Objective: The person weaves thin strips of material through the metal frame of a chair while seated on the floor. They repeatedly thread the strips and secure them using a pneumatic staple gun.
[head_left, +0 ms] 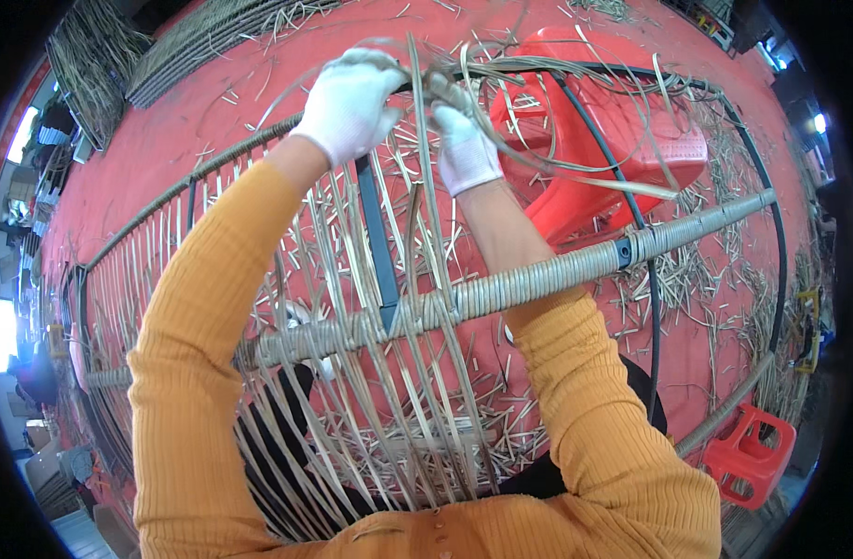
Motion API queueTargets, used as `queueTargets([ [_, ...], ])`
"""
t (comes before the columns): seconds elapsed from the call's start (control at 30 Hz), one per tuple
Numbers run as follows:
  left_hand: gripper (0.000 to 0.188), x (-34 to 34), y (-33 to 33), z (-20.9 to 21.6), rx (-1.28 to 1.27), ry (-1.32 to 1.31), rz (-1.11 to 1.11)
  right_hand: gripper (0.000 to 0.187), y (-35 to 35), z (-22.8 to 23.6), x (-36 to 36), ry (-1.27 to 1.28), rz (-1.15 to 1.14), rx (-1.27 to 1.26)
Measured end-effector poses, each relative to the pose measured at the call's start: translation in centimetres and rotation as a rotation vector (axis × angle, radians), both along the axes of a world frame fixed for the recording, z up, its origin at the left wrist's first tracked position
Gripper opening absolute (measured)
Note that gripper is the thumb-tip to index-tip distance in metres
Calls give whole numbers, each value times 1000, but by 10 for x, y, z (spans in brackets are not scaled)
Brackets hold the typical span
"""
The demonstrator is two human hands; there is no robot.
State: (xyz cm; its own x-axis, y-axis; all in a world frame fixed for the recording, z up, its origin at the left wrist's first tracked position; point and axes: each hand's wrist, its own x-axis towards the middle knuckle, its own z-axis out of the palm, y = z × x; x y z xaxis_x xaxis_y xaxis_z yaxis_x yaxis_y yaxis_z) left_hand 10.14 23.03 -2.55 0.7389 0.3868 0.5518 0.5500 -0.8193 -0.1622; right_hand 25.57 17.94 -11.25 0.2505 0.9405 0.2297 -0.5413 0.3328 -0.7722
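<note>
A black metal frame (pixel 378 244) stretches across in front of me, its middle bar (pixel 538 279) wound closely with pale rattan strip. Several long strips (pixel 425 168) run from the far rail over that bar toward my body. My left hand (pixel 350 104), in a white glove, is closed at the far rail, around rattan strip there. Just right of it my right hand (pixel 466 149), also gloved, pinches rattan strip beside the wound part of the rail. Its fingertips are partly hidden. Loose loops of strip (pixel 538 163) trail from this spot to the right.
A red plastic stool (pixel 622 130) lies tipped beyond the frame, and a smaller red stool (pixel 751 456) stands at the lower right. Cut strip ends litter the red floor (pixel 212 116). Bundled strips (pixel 96 70) and stacked woven panels (pixel 194 51) lie at the far left.
</note>
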Motion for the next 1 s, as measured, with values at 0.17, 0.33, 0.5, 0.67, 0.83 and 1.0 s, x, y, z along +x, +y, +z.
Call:
queueTargets([
  [0.17,24,33,21,6,-39,135,256,38,-4,23,6,150,5,38],
  [0.33,38,31,36,15,-616,-134,290,30,-28,12,8,-64,-31,-204],
  [0.5,21,26,99,7,-1138,-361,26,26,11,-5,-1,320,131,-400],
  [0.67,25,30,121,-17,-590,-123,-51,18,54,-13,-5,236,170,-256],
  [0.83,31,49,96,-29,-1379,-836,366,12,64,-10,-13,244,80,-286],
  [1.0,55,44,107,-27,-704,28,421,10,71,-5,-26,388,30,-232],
])
